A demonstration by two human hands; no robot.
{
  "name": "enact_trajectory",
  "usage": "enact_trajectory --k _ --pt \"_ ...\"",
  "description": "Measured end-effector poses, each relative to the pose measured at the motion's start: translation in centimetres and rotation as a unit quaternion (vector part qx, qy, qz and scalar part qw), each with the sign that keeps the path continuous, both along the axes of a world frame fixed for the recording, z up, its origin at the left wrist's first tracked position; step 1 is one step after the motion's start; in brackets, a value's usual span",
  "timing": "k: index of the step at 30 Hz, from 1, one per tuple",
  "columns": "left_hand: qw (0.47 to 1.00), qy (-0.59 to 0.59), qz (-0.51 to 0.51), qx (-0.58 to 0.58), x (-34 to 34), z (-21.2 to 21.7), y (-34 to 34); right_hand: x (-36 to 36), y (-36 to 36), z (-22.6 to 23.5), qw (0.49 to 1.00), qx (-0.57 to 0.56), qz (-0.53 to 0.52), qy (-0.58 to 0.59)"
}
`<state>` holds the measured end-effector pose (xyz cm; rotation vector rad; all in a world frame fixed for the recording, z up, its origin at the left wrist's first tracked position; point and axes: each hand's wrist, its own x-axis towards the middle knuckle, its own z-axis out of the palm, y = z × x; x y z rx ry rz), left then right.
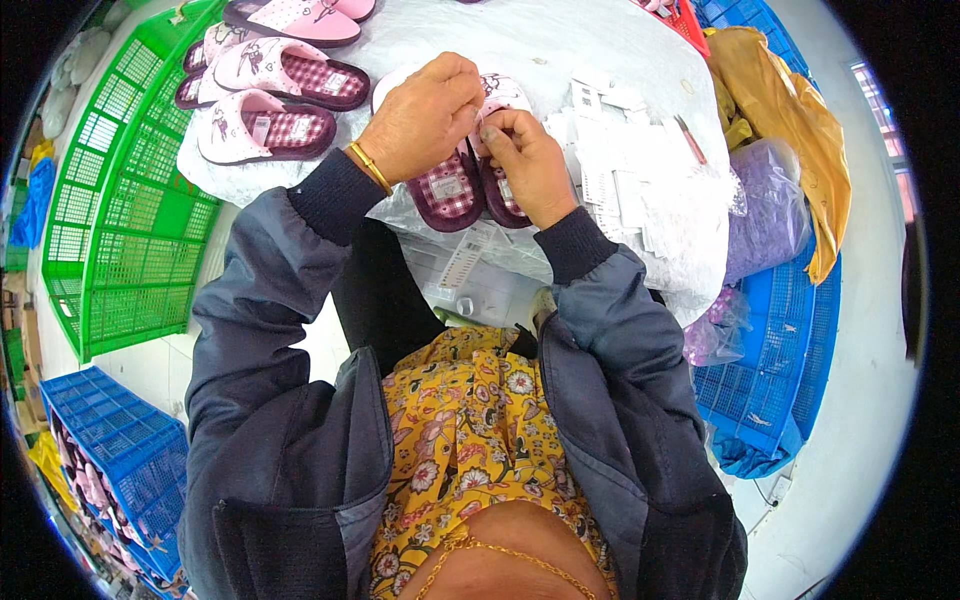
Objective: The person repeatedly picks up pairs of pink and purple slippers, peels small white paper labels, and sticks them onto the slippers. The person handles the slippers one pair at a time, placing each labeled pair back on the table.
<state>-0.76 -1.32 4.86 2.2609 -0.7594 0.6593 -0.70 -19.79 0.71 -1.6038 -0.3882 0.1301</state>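
In front of me a pair of pink slippers with dark red checked insoles lies side by side, the left slipper and the right slipper. My left hand is closed over the toe area of the pair, fingertips pinched at the inner edges. Against it, my right hand pinches at the same spot above the right slipper. What the fingers hold is too small or hidden to make out. To the left, more pink slippers with matching insoles sit on the white-covered table.
White paper tags are strewn right of the slippers, near small red-handled scissors or tweezers. Green crates stand left, a blue basket lower left. Blue crates, a purple plastic bag and yellow-brown cloth line the right.
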Motion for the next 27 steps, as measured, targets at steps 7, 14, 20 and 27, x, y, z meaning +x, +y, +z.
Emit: enact_trajectory --k 7,14,20,27 --pt "0.999 -0.033 0.023 -0.007 -0.2 -0.6 0.2 -0.1 0.7 0.5 0.991 0.093 -0.005 0.1" --pt "0.998 0.028 0.053 0.032 -2.9 -2.2 2.6 -1.9 1.4 1.2 0.996 -0.022 -0.072 -0.048" --pt "0.994 0.025 0.062 0.089 -2.1 -4.1 2.8 -2.6 1.6 0.6 0.971 -0.219 -0.002 -0.101" --pt "0.994 0.043 0.073 0.075 -2.0 -4.5 2.4 -2.4 2.3 0.7 0.946 -0.281 -0.054 -0.149"
